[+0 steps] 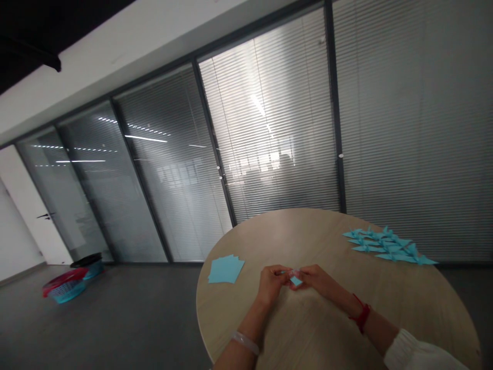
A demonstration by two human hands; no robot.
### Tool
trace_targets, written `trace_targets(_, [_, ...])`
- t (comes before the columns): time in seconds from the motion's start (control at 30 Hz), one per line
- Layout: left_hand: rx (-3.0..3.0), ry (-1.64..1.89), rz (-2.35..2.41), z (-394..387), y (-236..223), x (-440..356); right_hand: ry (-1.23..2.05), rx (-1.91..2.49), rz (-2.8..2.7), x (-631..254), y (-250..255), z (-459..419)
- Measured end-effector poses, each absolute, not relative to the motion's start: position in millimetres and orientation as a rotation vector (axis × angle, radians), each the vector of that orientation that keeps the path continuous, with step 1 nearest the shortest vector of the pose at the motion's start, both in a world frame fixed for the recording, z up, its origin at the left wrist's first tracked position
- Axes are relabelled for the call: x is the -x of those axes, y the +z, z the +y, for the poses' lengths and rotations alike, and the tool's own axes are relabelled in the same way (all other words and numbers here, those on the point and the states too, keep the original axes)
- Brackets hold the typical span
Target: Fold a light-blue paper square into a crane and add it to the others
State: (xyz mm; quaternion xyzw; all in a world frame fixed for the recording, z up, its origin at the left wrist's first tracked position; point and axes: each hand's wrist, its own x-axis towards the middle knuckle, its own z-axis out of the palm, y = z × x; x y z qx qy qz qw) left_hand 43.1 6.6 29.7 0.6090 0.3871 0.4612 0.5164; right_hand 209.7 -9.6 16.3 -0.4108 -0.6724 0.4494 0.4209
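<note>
Between my two hands is a small folded piece of light blue paper [296, 280], held just over the round wooden table. My left hand [272, 283] pinches its left side, and my right hand [314, 279] grips the right side with thumb and fingers. Most of the paper is hidden by the fingers, so its exact folded shape cannot be made out. To the left lies a loose stack of flat blue paper sheets [225, 269]. Several folded blue paper cranes [385, 244] stand grouped in rows at the table's right.
The round table [285, 231] has its far edge close to a glass partition with blinds [273, 128]. Two baskets, one blue and red [65, 288] and one with a black top [90, 262], sit on the grey floor at left. A white door [34, 205] stands beyond them.
</note>
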Motion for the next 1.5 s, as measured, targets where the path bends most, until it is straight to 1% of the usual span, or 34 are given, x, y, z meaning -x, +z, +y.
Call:
trace_targets(0.07, [-1.468, 1.087, 0.924, 7, 30, -43, 1.225, 0.966, -1.635, -209, 17, -10])
trace_targets(0.13, [-1.467, 1.064, 0.922, 7, 30, -43, 1.248, 0.933, -1.618, -210, 19, -11])
trace_targets(0.33, [-1.443, 1.024, 0.877, 3, 33, -42, 1.028, 1.033, -1.734, -211, 27, -19])
trace_targets(0.57, [-1.452, 1.032, 0.909, -1, 37, -42, 1.203, 1.020, -1.616, -207, 24, -19])
trace_targets(0.8, [-1.442, 1.011, 0.907, -1, 38, -42, 1.020, 1.049, -1.715, -207, 29, -23])
trace_targets(1.03, [-1.376, 1.079, 0.906, 0, 38, -39, 1.209, 0.955, -1.612, -205, 17, -12])
trace_targets(1.2, [-1.330, 1.070, 0.864, -4, 42, -40, 1.193, 0.932, -1.640, -208, 16, -11])
trace_targets(1.4, [-1.294, 1.089, 0.828, -5, 42, -39, 1.297, 0.907, -1.503, -206, 14, -9])
trace_targets(1.5, [-1.274, 1.116, 0.828, -4, 42, -38, 1.241, 0.957, -1.558, -207, 18, -11])
